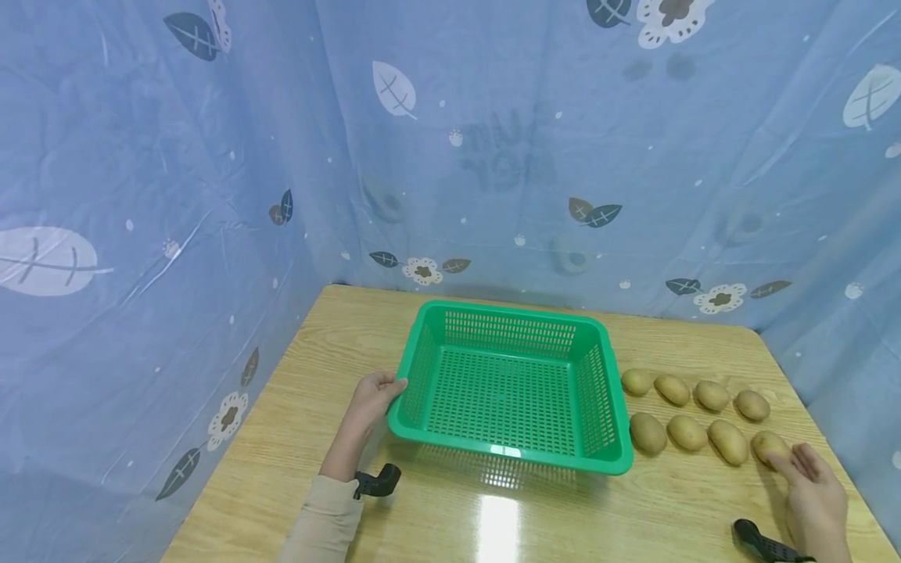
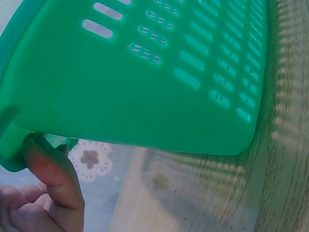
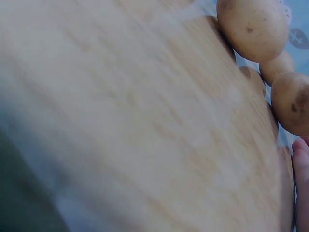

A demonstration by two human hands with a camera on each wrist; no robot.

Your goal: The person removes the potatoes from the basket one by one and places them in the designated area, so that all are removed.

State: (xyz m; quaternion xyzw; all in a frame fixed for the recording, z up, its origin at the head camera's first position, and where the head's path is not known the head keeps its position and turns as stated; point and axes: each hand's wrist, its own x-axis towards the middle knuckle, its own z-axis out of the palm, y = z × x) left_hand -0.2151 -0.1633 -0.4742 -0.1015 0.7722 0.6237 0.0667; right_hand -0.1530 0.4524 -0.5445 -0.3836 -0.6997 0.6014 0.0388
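Observation:
A green plastic basket [image 1: 501, 391] with slotted walls stands on the table, nothing inside it. My left hand [image 1: 373, 400] grips its left rim; in the left wrist view the thumb [image 2: 53, 169] lies against the rim's edge. Two rows of potatoes lie to the right of the basket. At the right end of the front row is a potato [image 1: 769, 446], with my right hand [image 1: 813, 485] beside it, thumb near or touching its front side. The right wrist view shows the thumb [image 3: 301, 169] just below a spotted potato [image 3: 292, 104]; most of that hand is out of frame.
The back row of potatoes [image 1: 712, 396] lies behind the front row [image 1: 687, 432]. The wooden table [image 1: 563, 516] ends at a blue patterned curtain [image 1: 493, 156] at the back and sides. A black camera mount sits on each wrist.

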